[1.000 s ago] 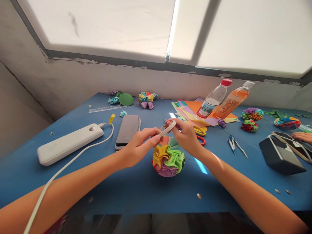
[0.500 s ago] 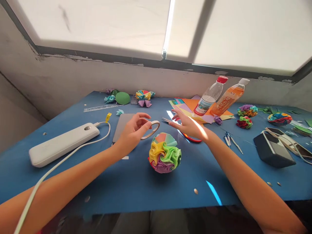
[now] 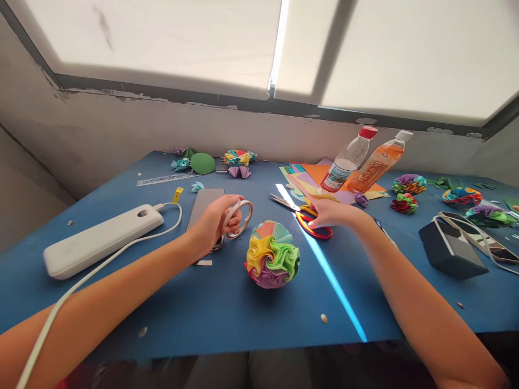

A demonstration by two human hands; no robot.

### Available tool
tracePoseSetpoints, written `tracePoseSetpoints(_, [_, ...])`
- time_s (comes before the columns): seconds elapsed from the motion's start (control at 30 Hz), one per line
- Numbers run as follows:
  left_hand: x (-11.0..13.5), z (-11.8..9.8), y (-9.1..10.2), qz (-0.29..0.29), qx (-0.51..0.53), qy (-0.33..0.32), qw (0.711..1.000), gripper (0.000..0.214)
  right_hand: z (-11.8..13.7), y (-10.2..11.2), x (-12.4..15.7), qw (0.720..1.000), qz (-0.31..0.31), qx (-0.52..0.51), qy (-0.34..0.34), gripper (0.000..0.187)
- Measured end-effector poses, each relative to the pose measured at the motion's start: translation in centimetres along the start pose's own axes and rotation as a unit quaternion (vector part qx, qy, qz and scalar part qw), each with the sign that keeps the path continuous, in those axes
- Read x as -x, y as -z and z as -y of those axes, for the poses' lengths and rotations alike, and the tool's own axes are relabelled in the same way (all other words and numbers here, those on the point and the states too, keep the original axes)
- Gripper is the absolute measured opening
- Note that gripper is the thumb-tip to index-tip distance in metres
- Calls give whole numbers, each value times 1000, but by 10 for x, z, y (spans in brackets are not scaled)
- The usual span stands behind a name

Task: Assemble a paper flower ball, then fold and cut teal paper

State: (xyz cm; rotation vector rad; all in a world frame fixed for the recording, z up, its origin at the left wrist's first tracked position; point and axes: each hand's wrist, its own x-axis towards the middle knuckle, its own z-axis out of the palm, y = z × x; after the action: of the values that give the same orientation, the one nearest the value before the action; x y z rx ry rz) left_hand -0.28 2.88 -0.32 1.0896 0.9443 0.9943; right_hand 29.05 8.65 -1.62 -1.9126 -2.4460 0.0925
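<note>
My left hand (image 3: 219, 221) is closed around a narrow roll of white tape (image 3: 245, 220), held upright above a dark flat device (image 3: 200, 202). To its right, my right hand (image 3: 330, 212) has its thumb and fingers on the red and yellow handles of a pair of scissors (image 3: 310, 226). The scissors lie on the blue table, blades slightly apart and pointing left. Between my forearms sits a ball of folded paper roses (image 3: 272, 256) in yellow, green and purple, with a fan-pleated top.
On the left lies a white power strip (image 3: 103, 237) with its cable. Coloured paper sheets (image 3: 312, 175) lie under two bottles, one clear (image 3: 344, 162) and one orange (image 3: 379, 165). A dark box (image 3: 452, 248) stands at right. A clear ruler (image 3: 166, 178) and paper flowers (image 3: 239, 158) lie farther back.
My right hand has come down from above the scissors onto their handles. My left hand has drawn slightly left with the tape, its fingers now curled through the ring.
</note>
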Motion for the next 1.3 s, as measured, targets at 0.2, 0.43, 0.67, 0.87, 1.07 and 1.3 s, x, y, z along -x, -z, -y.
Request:
tracePoseSetpoints(0.2, [-1,-6,1,-5,-7,-10,1000,15,14,8,2,996,-74,33,-46,30])
tracePoseSetpoints(0.43, [-6,-3,3,-17,-31,-40,999,18,41,34,27,993,-119,-17,-6,50])
tracePoseSetpoints(0.67, [-6,0,3,-34,-68,-95,993,24,60,28,38,996,-67,-51,40,49])
tracePoseSetpoints(0.87, [-10,0,1,-42,-62,-109,991,28,67,29,43,995,-84,-26,47,47])
tracePoseSetpoints(1.07, [-25,5,-2,-55,-49,-111,991,40,70,26,42,990,-130,5,63,51])
tracePoseSetpoints(1.3, [-27,13,-4,-29,-66,-105,992,64,69,20,40,980,-166,-7,105,54])
